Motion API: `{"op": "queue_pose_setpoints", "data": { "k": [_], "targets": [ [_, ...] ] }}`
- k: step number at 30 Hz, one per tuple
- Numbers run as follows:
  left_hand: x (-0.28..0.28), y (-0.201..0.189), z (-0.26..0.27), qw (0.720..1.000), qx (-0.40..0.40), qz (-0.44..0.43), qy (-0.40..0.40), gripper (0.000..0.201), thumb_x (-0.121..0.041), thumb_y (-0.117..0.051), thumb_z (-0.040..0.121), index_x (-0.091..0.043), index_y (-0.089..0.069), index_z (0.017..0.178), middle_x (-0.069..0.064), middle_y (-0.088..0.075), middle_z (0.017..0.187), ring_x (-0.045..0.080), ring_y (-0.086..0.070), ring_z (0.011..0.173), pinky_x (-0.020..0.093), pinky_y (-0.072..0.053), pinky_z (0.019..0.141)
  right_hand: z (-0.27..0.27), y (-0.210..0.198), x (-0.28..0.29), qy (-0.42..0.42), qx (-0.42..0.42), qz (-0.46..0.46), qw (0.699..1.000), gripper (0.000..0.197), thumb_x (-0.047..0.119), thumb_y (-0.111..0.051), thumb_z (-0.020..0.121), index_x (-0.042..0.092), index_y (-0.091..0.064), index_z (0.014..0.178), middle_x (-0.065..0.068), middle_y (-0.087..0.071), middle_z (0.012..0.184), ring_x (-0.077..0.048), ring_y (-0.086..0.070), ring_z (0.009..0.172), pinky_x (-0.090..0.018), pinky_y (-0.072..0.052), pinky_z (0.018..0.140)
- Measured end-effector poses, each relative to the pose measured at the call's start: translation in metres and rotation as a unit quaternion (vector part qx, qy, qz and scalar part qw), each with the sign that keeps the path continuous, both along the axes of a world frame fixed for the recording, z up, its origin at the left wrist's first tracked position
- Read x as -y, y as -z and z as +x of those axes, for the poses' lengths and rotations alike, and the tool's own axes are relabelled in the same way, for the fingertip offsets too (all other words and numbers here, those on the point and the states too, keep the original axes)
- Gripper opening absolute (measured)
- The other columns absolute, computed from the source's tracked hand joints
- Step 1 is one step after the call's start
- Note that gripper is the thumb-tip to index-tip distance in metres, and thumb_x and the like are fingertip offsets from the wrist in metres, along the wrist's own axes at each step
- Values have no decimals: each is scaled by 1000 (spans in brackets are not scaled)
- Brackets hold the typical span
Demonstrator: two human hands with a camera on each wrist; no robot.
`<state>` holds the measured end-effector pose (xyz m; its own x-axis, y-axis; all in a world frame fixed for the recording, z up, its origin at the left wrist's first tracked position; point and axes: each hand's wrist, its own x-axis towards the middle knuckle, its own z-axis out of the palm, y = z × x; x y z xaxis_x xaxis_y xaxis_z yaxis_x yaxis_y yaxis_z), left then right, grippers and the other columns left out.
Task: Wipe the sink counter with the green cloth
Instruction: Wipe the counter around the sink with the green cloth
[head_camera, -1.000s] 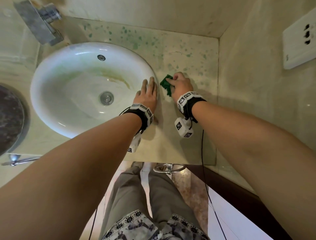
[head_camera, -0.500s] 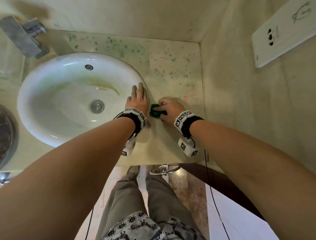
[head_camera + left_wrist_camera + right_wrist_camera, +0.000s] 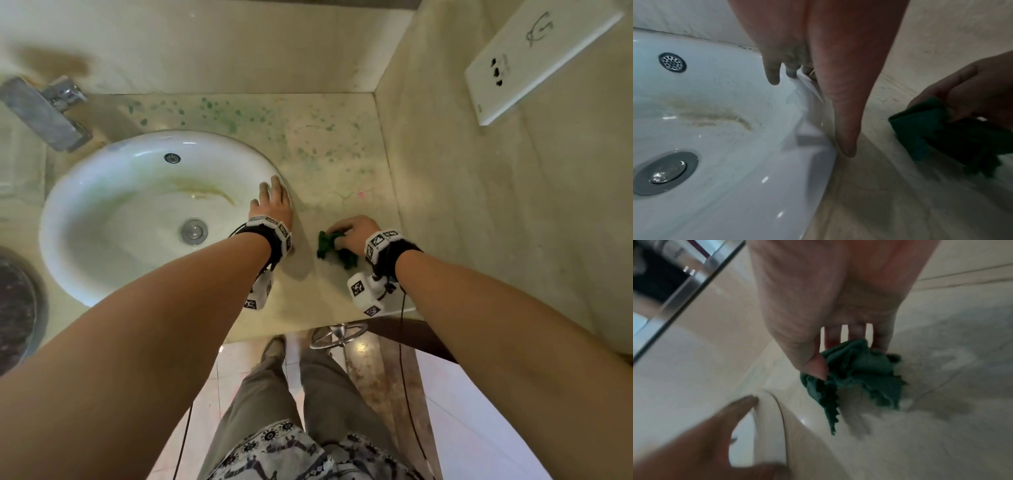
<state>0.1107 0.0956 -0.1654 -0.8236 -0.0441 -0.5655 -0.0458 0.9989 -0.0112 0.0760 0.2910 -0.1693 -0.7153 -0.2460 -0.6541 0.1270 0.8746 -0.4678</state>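
The crumpled green cloth (image 3: 334, 248) (image 3: 941, 138) (image 3: 857, 374) lies on the beige stone sink counter (image 3: 342, 164) near its front edge, to the right of the basin. My right hand (image 3: 352, 233) (image 3: 838, 344) grips it from above, thumb and fingers curled into the folds, and holds it down on the counter. My left hand (image 3: 272, 202) (image 3: 797, 76) rests flat on the right rim of the white basin (image 3: 113, 219) (image 3: 735, 170), fingers straight, thumb down along the rim's outer side. Green spots dot the counter at the back.
A metal tap (image 3: 44, 109) sits behind the basin at the left. A side wall with a white socket plate (image 3: 534, 61) bounds the counter on the right. A dark round object (image 3: 13, 308) is at the far left. Below the counter edge, a metal valve wheel (image 3: 337, 334) and my legs.
My right hand has dragged the cloth from the middle of the counter back toward the front edge. The left hand has stayed on the basin rim.
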Motion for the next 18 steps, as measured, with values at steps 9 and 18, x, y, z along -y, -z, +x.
{"op": "queue_pose_setpoints", "data": {
  "k": [9,18],
  "targets": [
    [13,-3,-1,1000,-14,21,18,116,-46,-80,71,-1,-9,152,15,3,160,34,-6,147,51,-30,111,0,-29,-12,284,137,-60,947,42,26,-47,95,2,-53,129,-18,-55,132,-37,-53,119,-37,-44,96],
    [16,-7,-19,999,-10,30,13,94,-45,-79,72,-5,-32,143,13,-23,148,33,-23,138,50,-37,103,-11,-9,1,221,120,-146,957,50,16,-80,74,16,-58,118,-15,-67,110,-35,-67,98,-46,-56,86]
  ]
}}
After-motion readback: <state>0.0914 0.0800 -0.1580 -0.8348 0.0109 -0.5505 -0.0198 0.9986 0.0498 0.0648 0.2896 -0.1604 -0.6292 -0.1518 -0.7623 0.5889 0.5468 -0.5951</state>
